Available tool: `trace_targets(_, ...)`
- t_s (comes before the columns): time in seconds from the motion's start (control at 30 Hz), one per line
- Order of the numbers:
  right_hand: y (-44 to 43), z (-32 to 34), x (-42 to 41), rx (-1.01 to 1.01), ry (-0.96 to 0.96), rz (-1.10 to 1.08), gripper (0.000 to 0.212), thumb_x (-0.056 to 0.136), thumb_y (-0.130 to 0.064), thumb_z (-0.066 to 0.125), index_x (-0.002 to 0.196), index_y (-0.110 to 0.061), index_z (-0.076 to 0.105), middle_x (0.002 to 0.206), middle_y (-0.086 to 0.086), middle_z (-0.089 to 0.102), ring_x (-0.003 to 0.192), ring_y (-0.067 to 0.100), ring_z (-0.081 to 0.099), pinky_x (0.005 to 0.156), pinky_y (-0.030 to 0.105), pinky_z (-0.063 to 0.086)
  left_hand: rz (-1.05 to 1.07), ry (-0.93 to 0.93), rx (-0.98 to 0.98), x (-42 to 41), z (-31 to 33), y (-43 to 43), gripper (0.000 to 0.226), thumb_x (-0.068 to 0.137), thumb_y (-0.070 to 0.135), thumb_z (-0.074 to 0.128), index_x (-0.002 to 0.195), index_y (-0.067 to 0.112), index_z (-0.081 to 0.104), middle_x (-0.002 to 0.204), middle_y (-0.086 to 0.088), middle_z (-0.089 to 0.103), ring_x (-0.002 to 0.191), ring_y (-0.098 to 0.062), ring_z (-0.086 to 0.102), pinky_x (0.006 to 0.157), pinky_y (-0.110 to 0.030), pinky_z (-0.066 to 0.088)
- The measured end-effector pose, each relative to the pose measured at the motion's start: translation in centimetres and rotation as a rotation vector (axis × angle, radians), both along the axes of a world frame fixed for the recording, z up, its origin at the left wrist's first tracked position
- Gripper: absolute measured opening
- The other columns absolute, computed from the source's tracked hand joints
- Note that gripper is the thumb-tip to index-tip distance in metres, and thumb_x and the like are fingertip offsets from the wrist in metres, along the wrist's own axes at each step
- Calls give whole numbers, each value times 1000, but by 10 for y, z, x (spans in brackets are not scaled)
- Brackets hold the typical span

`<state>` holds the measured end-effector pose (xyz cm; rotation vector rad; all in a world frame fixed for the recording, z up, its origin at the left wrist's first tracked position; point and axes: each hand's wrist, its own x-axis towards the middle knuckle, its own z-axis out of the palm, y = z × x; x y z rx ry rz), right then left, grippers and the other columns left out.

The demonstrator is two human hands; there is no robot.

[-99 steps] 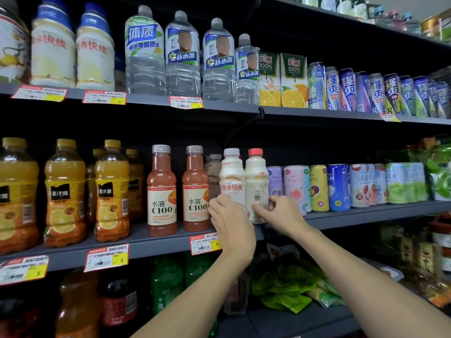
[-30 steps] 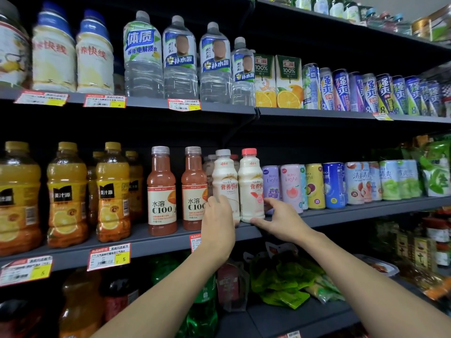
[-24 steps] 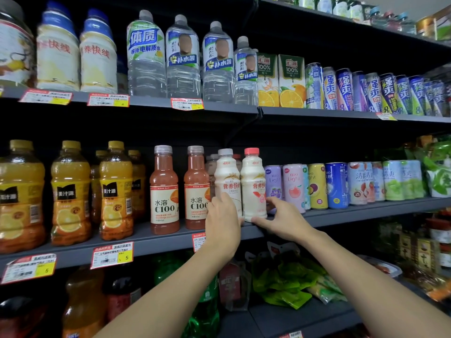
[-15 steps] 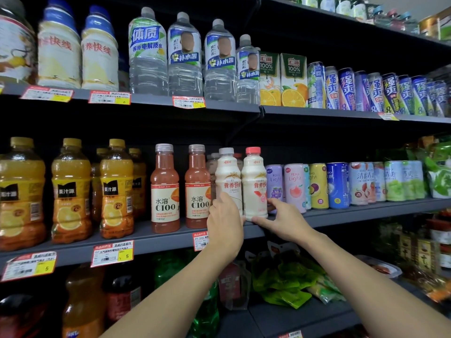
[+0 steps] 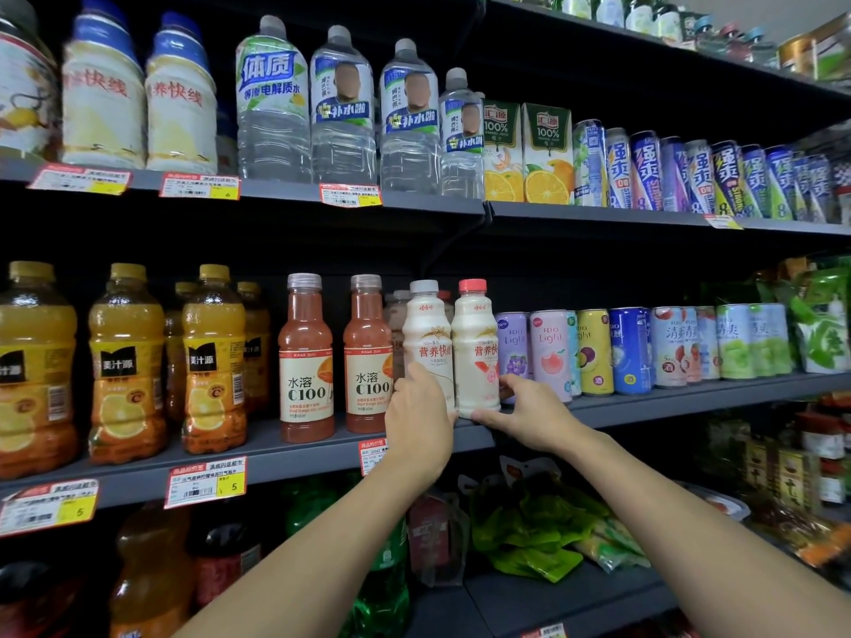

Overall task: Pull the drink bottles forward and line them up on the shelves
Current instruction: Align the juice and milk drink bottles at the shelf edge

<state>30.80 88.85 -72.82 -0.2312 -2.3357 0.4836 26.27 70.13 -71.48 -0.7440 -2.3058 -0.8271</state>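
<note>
Since the earliest frame both milk bottles are showing their printed fronts outward instead of the barcode side, and the hands are sitting lower on them. Working left to right: well out to the left of the hands, the orange juice bottles (image 5: 212,361) are standing in loose rows, and just beside the left hand the two C100 bottles (image 5: 306,356) are waiting at the shelf edge (image 5: 299,458). The left hand (image 5: 416,421) is curling around the lower body of the white-capped milk bottle (image 5: 426,333), thumb and fingers closed on it. Touching that bottle, the red-capped milk bottle (image 5: 474,343) is being steadied by the right hand (image 5: 529,412), thumb at its base and fingers reaching behind, so the grip looks partial, not a full clamp. Just right of that hand the Rio cans (image 5: 550,352) are lining up neatly. These milk bottles are probably full and moderately heavy for their slim shape, with smooth, slick plastic walls that may flex slightly; being tall and narrow, they are liable to tip if pushed near the cap. Holding low on the body, near the base, as now, seems the safest place for sliding them forward.
</note>
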Motion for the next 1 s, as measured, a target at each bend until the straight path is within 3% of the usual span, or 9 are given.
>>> trace_targets(0.3,-2,1,2,7,-33,9,67,76,-60,78,128,-22,62,122,-5,71,106,11,66,87,28,53,43,34,-118,0,4,-1,63,84,39,77,123,4,41,121,-16,57,108,-28,61,82,-31,47)
trace_targets(0.47,-13,2,10,-24,-18,-14,62,76,-56,78,125,-22,64,119,-5,71,103,13,66,88,33,55,-34,27,-68,8,6,-13,56,85,33,76,120,4,44,116,-17,60,105,-32,61,79,-35,47)
trace_targets(0.6,-33,-16,18,-15,215,-201,52,81,-62,63,119,-27,59,106,-11,60,92,10,57,75,32,46,-115,180,41,14,0,-29,28,93,25,66,109,7,52,103,-12,62,95,-29,61,75,-37,48)
trace_targets(0.7,-55,-43,18,39,486,-253,25,93,-43,59,110,-24,57,102,-13,51,86,13,57,71,29,39,-268,305,153,12,-20,-48,17,93,20,64,101,12,52,98,-5,58,89,-22,56,71,-32,45)
trace_targets(0.77,-71,-63,15,8,609,-230,19,93,-33,61,107,-22,56,101,-10,53,78,9,52,68,27,36,-356,374,178,7,-44,-62,15,92,16,65,98,12,53,97,-3,55,88,-21,54,70,-34,47)
trace_targets(0.9,-106,-114,6,-62,688,-174,18,89,-21,61,106,-18,55,101,-2,54,78,11,50,64,24,31,-419,466,212,-9,-102,-87,13,88,8,68,93,7,56,93,-3,51,83,-20,53,68,-33,46)
trace_targets(1.0,-131,-156,-1,-111,650,-135,19,88,-24,58,105,-18,55,101,-2,54,76,12,51,63,24,30,-391,494,219,-22,-144,-100,16,85,4,70,94,6,56,94,-3,50,85,-19,53,72,-31,48)
